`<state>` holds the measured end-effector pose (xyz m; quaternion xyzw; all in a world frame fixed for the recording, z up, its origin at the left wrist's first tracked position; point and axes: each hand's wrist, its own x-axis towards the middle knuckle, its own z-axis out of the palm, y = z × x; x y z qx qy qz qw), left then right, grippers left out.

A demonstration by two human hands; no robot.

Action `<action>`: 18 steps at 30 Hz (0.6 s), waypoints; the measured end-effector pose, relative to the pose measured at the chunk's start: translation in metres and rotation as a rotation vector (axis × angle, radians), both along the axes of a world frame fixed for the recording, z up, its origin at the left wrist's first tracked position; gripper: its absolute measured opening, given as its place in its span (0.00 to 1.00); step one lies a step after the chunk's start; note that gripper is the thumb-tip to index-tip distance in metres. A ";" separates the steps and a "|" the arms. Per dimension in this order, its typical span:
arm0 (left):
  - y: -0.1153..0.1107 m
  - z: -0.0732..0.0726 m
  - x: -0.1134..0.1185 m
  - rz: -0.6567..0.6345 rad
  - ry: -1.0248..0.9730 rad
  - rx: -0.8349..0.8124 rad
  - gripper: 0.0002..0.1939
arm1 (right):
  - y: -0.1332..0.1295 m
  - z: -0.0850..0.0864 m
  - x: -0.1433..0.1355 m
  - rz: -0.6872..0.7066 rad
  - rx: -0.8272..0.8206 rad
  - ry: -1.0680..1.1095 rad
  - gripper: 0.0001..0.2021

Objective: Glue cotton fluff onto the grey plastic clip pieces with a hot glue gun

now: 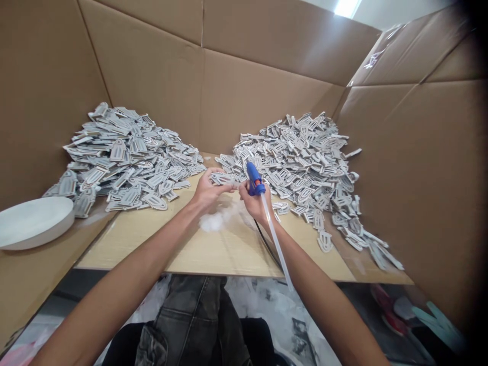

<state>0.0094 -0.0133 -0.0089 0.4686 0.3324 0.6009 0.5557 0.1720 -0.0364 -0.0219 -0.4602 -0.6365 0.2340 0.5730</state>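
My left hand (pixel 209 190) has its fingers closed on a small grey slotted piece (pixel 223 179), held up over the middle of the table. Close beside it, my right hand (pixel 257 204) grips a blue hot glue gun (pixel 253 175). A long whitish glue stick (pixel 275 239) sticks out of the gun's back end toward me, and a black cord (pixel 267 243) hangs below the wrist. The thumbs of both hands nearly meet at the held piece. Whether the gun's tip touches the piece I cannot tell. Under the hands lies a white fluffy clump (pixel 212 220) on the tabletop.
Large heaps of similar grey pieces stand at left (pixel 129 157) and right (pixel 301 157). A white bowl (pixel 36 223) sits at the far left. Cardboard walls (pixel 267 91) enclose the table (pixel 145 244) at the back and sides. A pale green glove (pixel 438 323) lies low at right.
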 end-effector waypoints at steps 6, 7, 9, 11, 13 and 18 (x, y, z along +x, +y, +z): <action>0.007 -0.005 -0.006 -0.001 0.015 0.034 0.34 | -0.002 0.007 0.002 -0.041 0.029 -0.008 0.14; 0.009 -0.007 -0.007 0.000 0.016 0.035 0.34 | -0.003 0.008 0.003 -0.053 0.030 -0.011 0.14; 0.012 -0.008 -0.010 0.003 0.020 0.029 0.35 | -0.003 0.009 0.005 -0.065 0.037 -0.010 0.14; 0.013 -0.008 -0.010 0.010 0.021 0.018 0.35 | -0.002 0.009 0.006 -0.069 0.043 0.010 0.13; 0.012 -0.007 -0.008 0.010 0.011 0.012 0.35 | -0.002 0.007 0.006 -0.061 0.039 0.024 0.13; 0.007 -0.006 -0.002 -0.007 0.014 0.046 0.36 | -0.002 0.005 0.002 0.030 0.004 -0.029 0.14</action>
